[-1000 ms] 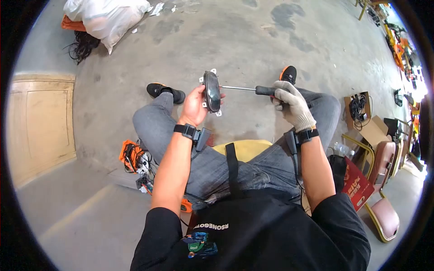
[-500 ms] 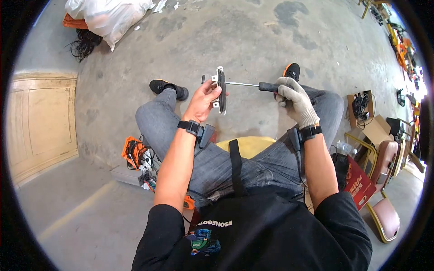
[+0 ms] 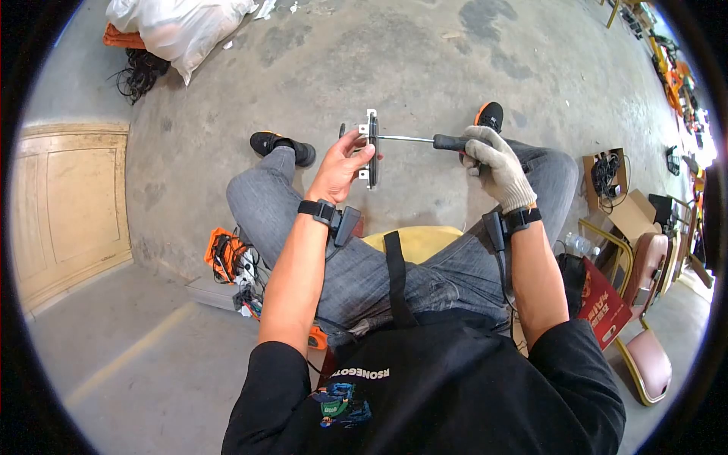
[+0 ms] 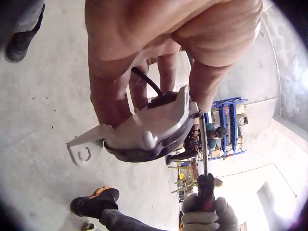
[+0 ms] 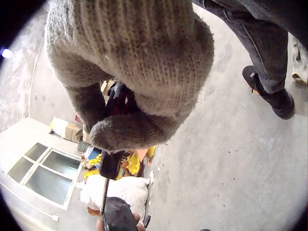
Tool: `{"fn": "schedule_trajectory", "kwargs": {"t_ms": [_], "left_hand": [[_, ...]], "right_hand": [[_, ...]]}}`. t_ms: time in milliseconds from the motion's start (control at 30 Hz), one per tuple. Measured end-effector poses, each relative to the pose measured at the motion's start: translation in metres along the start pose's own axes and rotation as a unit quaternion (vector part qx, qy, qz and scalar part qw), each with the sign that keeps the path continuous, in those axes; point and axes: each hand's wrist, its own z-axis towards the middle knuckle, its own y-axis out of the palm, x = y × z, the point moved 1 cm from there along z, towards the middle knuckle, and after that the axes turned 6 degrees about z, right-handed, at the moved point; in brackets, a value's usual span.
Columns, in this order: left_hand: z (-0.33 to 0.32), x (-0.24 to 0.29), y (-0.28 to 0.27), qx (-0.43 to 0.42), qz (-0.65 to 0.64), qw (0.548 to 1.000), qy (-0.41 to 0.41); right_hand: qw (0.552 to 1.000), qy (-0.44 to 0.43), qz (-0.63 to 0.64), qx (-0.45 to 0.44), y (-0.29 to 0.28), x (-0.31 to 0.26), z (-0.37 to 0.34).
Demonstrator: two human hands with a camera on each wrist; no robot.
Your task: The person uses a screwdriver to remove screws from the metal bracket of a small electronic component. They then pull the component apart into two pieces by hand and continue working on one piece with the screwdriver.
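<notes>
My bare left hand (image 3: 335,167) holds an oval part (image 3: 372,163) edge-on between thumb and fingers. In the left wrist view this oval part (image 4: 149,132) has a pale housing, a dark rim, mounting tabs (image 4: 83,150) and a short black cable (image 4: 145,81). My right hand (image 3: 493,165), in a knitted grey glove, grips the black handle of a screwdriver (image 3: 447,142). Its long metal shaft (image 4: 205,144) points left, with the tip right at a tab near the thumb. In the right wrist view the gloved fingers wrap the handle (image 5: 110,166).
Grey concrete floor (image 3: 364,68) lies beyond the hands, between the two black shoes (image 3: 491,116). A white sack (image 3: 186,30) sits at the far left. Cables and an orange item (image 3: 221,258) lie by the left leg. Boxes (image 3: 605,178) and chairs (image 3: 646,368) stand at right.
My left hand has turned the oval part from its dark face showing to edge-on and shifted slightly right. The screwdriver has moved slightly right too. Over the last half second little has moved.
</notes>
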Motion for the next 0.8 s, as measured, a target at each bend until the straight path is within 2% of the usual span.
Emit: {"fn": "schedule_trajectory", "kwargs": {"t_ms": [367, 667, 733, 800], "left_hand": [[0.001, -0.003, -0.002, 0.007, 0.015, 1.000, 0.002], [0.001, -0.005, -0.005, 0.016, 0.036, 0.999, 0.003], [0.001, -0.004, -0.005, 0.016, 0.040, 0.999, 0.001], [0.001, -0.004, -0.005, 0.016, 0.043, 0.999, -0.001]], "right_hand": [[1.000, -0.002, -0.015, 0.014, 0.005, -0.003, -0.002], [0.999, -0.005, -0.045, -0.021, 0.001, -0.004, -0.004], [0.992, 0.062, -0.107, -0.002, 0.003, -0.011, -0.006], [0.996, 0.040, -0.078, 0.003, 0.006, -0.006, -0.007]]}}
